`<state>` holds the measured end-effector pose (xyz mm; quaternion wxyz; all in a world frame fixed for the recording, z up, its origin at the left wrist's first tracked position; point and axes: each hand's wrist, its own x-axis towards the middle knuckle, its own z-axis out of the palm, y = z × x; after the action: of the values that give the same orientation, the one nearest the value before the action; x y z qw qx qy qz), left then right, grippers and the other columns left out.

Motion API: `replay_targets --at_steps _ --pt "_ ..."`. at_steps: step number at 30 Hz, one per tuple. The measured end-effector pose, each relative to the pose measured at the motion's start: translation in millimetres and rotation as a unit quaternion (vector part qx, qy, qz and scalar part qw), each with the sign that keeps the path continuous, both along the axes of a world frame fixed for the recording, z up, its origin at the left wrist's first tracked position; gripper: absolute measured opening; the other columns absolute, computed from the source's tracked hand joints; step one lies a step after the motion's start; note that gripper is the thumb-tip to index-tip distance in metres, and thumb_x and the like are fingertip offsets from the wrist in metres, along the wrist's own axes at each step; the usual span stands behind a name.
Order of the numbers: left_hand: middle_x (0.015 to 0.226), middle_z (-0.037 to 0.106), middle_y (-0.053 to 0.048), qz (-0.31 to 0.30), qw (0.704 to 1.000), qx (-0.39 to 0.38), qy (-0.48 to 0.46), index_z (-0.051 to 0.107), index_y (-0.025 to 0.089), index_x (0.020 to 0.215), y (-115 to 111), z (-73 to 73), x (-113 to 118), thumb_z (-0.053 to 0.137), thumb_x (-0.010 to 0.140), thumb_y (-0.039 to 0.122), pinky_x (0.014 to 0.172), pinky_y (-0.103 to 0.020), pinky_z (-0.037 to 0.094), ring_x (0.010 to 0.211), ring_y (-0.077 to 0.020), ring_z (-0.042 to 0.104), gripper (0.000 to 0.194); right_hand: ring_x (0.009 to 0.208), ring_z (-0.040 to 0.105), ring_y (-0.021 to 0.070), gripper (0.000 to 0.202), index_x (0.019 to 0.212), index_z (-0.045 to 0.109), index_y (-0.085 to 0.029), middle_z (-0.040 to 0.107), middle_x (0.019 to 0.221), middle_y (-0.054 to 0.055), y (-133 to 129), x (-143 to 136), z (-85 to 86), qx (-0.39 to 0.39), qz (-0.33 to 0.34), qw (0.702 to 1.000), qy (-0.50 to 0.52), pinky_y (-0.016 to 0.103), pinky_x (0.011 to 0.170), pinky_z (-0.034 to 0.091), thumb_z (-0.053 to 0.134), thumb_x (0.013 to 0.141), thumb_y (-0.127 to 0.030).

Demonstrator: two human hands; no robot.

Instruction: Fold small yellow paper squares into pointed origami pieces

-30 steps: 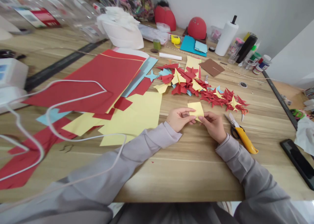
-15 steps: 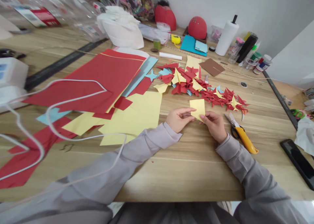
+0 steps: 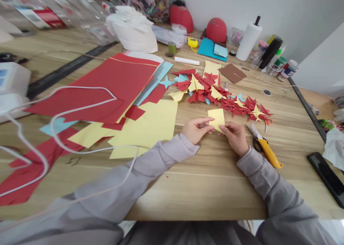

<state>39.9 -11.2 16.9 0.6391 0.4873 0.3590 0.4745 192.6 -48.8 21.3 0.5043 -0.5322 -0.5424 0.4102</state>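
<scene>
Between my two hands is a small yellow sheet of paper [image 3: 216, 118], held up just above the table. My left hand [image 3: 197, 129] pinches its left edge between thumb and fingers. At the lower right corner, my right hand [image 3: 235, 135] grips it with the thumb on the front and the fingers behind. Beyond the sheet lies a pile of folded paper pieces [image 3: 204, 87], red, yellow and light blue. More pointed red paper stars [image 3: 248, 107] stretch to its right. A utility knife [image 3: 270, 153] with a yellow handle lies right of my right hand, over black-handled scissors [image 3: 256, 144].
Large red sheets [image 3: 107, 83] and yellow sheets [image 3: 158, 123] cover the table's left side, with a white cable [image 3: 80, 112] looped over them. A black phone [image 3: 328, 178] lies at the right. Tissues [image 3: 131, 30], a yellow tape measure [image 3: 192, 42] and bottles [image 3: 287, 71] stand farther back.
</scene>
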Motion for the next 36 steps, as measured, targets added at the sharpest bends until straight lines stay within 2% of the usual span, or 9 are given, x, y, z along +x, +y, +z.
replay_targets --at_steps 13,22,26,36 --pt "0.060 0.067 -0.005 -0.021 1.000 -0.004 0.006 0.065 0.008 0.090 1.6 0.9 -1.1 0.074 0.056 0.024 0.060 -0.029 0.056 0.057 -0.0160 0.065 0.038 0.052 0.055 0.0124 0.022 0.069 0.065 -0.019 0.062 0.058 -0.001 0.0 0.7 0.8 -0.006 0.001 1.000 0.007 0.025 0.053 0.045 0.064 0.069 -0.041" --pt "0.062 0.066 -0.003 0.008 1.000 0.017 0.019 0.067 0.011 0.086 -0.2 2.4 -1.4 0.072 0.057 0.022 0.058 -0.026 0.056 0.056 -0.0134 0.063 0.031 0.053 0.055 0.0124 0.023 0.067 0.063 -0.019 0.060 0.059 -0.001 -0.1 0.3 0.5 -0.011 0.003 1.000 0.018 0.026 0.053 0.047 0.064 0.069 -0.042" --pt "0.063 0.067 -0.004 0.004 1.000 0.020 0.021 0.068 0.011 0.085 0.0 1.5 -1.3 0.072 0.058 0.023 0.058 -0.026 0.056 0.057 -0.0142 0.064 0.030 0.054 0.055 0.0117 0.019 0.074 0.064 -0.020 0.063 0.066 -0.001 0.3 0.0 0.1 0.000 0.009 0.999 0.037 0.026 0.054 0.048 0.064 0.070 -0.038" --pt "0.062 0.064 0.000 0.014 0.999 0.032 0.019 0.068 0.012 0.083 0.1 1.0 -1.0 0.071 0.058 0.019 0.056 -0.023 0.055 0.054 -0.0108 0.062 0.027 0.054 0.054 0.0108 0.019 0.072 0.063 -0.019 0.062 0.066 -0.001 0.2 -1.0 1.2 -0.004 0.009 0.999 0.041 0.024 0.053 0.047 0.065 0.069 -0.037"
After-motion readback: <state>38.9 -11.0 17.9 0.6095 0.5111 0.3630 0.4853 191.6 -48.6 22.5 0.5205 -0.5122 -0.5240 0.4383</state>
